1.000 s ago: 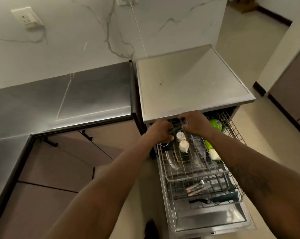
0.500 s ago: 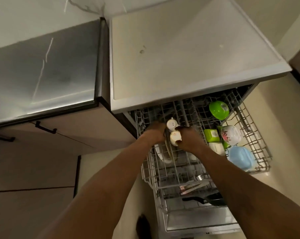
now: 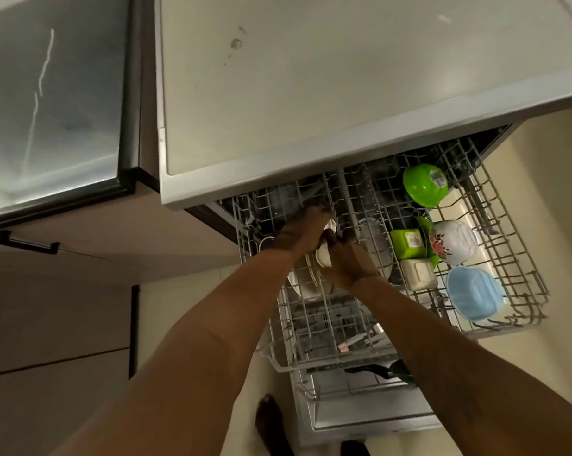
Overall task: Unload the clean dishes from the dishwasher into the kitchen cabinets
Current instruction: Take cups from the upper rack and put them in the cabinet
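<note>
Head view: pale countertop fills the top, and the dishwasher's upper rack sticks out from under it, above the lower rack. On the upper rack's right side sit a blue tub, a green bowl and a flowered bowl, all upside down. Plates stand on the rack's left side. Both hands are in the rack's left half. Right hand curls around a white cup. Left hand has bent fingers against a second cup; can't tell whether it grips it.
</note>
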A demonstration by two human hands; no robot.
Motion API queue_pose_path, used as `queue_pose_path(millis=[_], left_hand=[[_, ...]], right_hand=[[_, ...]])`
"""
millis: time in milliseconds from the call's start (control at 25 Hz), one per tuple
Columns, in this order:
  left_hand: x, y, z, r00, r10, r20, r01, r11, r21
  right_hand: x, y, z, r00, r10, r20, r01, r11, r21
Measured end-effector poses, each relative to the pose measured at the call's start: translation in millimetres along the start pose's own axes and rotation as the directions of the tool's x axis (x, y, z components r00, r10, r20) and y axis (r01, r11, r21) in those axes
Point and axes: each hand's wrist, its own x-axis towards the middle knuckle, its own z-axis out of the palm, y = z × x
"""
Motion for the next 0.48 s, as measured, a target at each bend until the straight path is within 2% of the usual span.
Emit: queue_pose_path(millis=[120,240,360,480], left_hand=[[-11,2,-10,1.000,0.020,0.020,-0.020,1.000,0.003],[-30,4,-27,1.000,-0.004,0.014,0.004,1.000,-0.020],[-58,12,-55,0.997,-0.071,0.012,0.071,0.996,-0.045],[-95,16,-81,0.987,-0.149,0.054,0.152,0.987,-0.049]], right_hand=[[-7,0,-5,0.998,-0.011,0.063,0.012,1.000,-0.024],[-24,-6,-21,0.998,0.026,0.050,-0.029,0.998,0.050],[-47,-17,-42,1.000,0.019,0.007,-0.019,0.998,0.053],[-69,-35,-68,0.997,0.078,-0.019,-0.078,0.997,0.030]])
